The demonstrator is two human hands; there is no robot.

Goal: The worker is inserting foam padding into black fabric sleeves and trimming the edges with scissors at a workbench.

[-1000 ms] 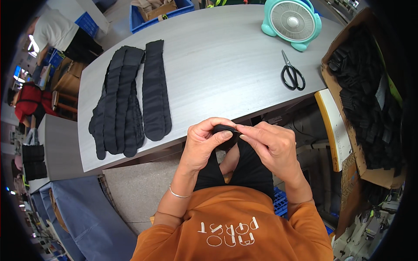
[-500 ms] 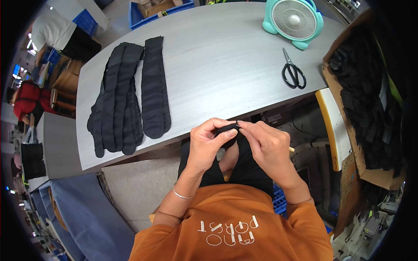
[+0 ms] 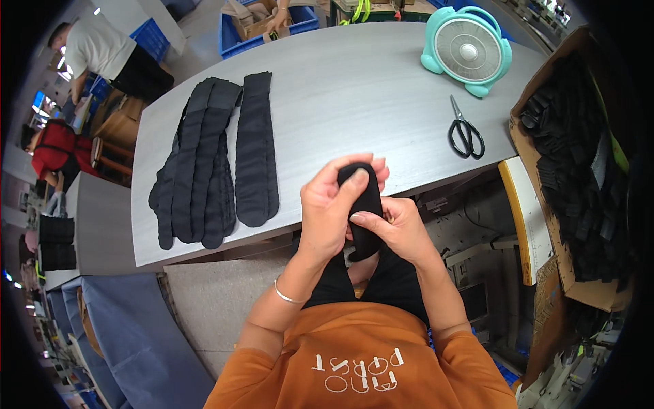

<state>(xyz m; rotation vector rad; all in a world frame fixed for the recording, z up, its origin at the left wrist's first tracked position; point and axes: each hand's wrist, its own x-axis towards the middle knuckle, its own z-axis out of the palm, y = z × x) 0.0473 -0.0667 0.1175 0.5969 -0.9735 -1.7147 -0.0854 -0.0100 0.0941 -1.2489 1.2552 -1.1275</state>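
A black fabric strip with a rounded end (image 3: 370, 202) is held upright over the table's near edge, its lower part hanging down above my lap. My left hand (image 3: 327, 208) wraps round it from the left, thumb pressed on the face near the rounded top and fingers behind. Lower down, my right hand (image 3: 400, 230) grips its right side, thumb on the front. Left of my hands lie an overlapping pile of similar black strips (image 3: 197, 163) and, beside it, a separate black strip (image 3: 255, 157) that looks doubled.
Black-handled scissors (image 3: 466, 138) lie on the grey table (image 3: 340, 88) at the right, before a turquoise fan (image 3: 467, 52). A cardboard box (image 3: 523, 136) of black pieces stands at far right. Behind the table is a blue crate (image 3: 240, 48) with someone's hand over it. Two people work at left.
My hands have shifted from pinching the strip's edge to holding it upright, its face now showing. The left hand has risen, and a person's hand has appeared at the blue crate.
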